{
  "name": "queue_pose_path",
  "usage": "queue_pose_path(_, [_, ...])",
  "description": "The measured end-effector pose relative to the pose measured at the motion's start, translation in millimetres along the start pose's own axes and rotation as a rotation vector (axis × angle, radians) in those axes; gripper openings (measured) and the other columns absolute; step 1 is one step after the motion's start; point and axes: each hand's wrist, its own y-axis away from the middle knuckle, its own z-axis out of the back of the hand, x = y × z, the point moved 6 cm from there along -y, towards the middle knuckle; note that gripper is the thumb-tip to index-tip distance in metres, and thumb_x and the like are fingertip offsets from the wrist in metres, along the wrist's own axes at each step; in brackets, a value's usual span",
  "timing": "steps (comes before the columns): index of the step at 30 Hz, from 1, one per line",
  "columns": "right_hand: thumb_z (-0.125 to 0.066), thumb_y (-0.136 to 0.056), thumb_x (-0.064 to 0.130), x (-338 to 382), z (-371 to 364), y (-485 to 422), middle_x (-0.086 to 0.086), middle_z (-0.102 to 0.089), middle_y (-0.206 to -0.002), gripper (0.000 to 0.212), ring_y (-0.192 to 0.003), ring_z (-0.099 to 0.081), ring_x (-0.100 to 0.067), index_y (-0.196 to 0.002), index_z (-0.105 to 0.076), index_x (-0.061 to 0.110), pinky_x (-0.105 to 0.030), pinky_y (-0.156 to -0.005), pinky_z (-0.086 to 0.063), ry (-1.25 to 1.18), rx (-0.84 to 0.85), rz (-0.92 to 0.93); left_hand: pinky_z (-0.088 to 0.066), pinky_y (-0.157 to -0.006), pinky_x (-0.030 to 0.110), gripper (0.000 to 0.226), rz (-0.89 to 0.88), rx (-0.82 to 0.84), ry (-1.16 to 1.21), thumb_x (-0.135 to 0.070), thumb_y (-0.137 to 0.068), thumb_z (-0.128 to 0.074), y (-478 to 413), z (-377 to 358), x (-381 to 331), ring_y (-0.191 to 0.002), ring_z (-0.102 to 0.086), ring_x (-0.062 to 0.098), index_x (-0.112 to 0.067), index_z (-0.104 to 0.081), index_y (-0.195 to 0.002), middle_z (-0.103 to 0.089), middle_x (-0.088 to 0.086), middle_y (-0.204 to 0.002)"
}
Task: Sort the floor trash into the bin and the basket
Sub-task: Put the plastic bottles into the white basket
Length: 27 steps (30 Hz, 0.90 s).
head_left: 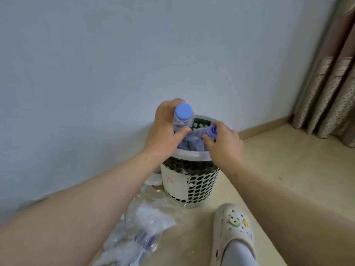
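A white perforated basket (199, 187) with a dark liner and a paper label stands on the floor by the wall. My left hand (163, 129) grips a clear plastic bottle with a blue cap (183, 114), upright over the basket's mouth. My right hand (223, 143) grips a second bottle (211, 129) by its purple cap end, tilted into the basket. Crumpled bottles (192, 143) fill the basket's top.
Clear plastic wrapping and crushed bottles (142, 227) lie on the floor in front left of the basket. My foot in a white clog (233, 233) stands at the front right. A curtain (330, 89) hangs in the right corner.
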Motion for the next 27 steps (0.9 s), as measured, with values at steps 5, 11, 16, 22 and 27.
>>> queue_pose_path(5, [-0.049, -0.095, 0.027, -6.3, -41.4, -10.6, -0.007, -0.059, -0.117, 0.041, -0.11, -0.054, -0.028, -0.133, -0.038, 0.018, -0.04, -0.103, -0.037, 0.021, 0.198, 0.01, -0.034, -0.088, 0.022, 0.058, 0.079, 0.158, -0.193, -0.023, -0.084, -0.065, -3.5, -24.8, 40.9, -0.114, -0.045, 0.009, -0.023, -0.035, -0.133, -0.042, -0.011, -0.134])
queue_pose_path(11, [-0.045, -0.096, 0.027, -21.2, -48.9, 3.1, -0.001, -0.054, -0.106, 0.034, -0.087, -0.04, -0.018, -0.127, -0.037, 0.017, -0.033, -0.091, -0.032, 0.045, 0.123, 0.055, -0.034, -0.098, 0.036, 0.059, 0.251, 0.308, -0.415, -0.034, -0.081, -0.059, 5.2, -37.7, 63.4, -0.091, -0.048, 0.019, -0.024, -0.03, -0.132, -0.049, -0.01, -0.103])
queue_pose_path(16, [-0.039, -0.098, 0.031, -6.0, -42.9, 22.1, -0.005, -0.049, -0.129, 0.039, -0.085, -0.043, -0.019, -0.134, -0.034, 0.018, -0.032, -0.078, -0.035, 0.16, 0.184, 0.191, -0.038, -0.087, 0.032, 0.074, 0.263, 0.226, -0.4, -0.03, -0.074, -0.064, 17.2, -21.5, 51.6, -0.076, -0.043, 0.018, -0.025, -0.024, -0.136, -0.048, -0.007, -0.087])
queue_pose_path(22, [-0.041, -0.097, 0.036, -2.0, -21.3, 50.2, -0.003, -0.048, -0.135, 0.041, -0.101, -0.057, -0.026, -0.136, -0.035, 0.024, -0.029, -0.068, -0.035, 0.139, 0.146, 0.193, -0.034, -0.076, 0.029, 0.065, 0.226, 0.317, -0.534, -0.039, -0.075, -0.063, 32.0, -9.9, 30.2, -0.075, -0.046, 0.022, -0.022, -0.028, -0.127, -0.049, -0.007, -0.085])
queue_pose_path(27, [-0.046, -0.094, 0.038, 10.1, -14.9, 77.6, 0.001, -0.054, -0.128, 0.038, -0.106, -0.056, -0.021, -0.131, -0.042, 0.029, -0.027, -0.071, -0.035, 0.078, 0.186, 0.191, -0.033, -0.072, 0.028, 0.056, 0.255, 0.454, -0.536, -0.043, -0.075, -0.065, 53.5, 3.2, 32.0, -0.082, -0.045, 0.019, -0.024, -0.037, -0.12, -0.049, -0.006, -0.09])
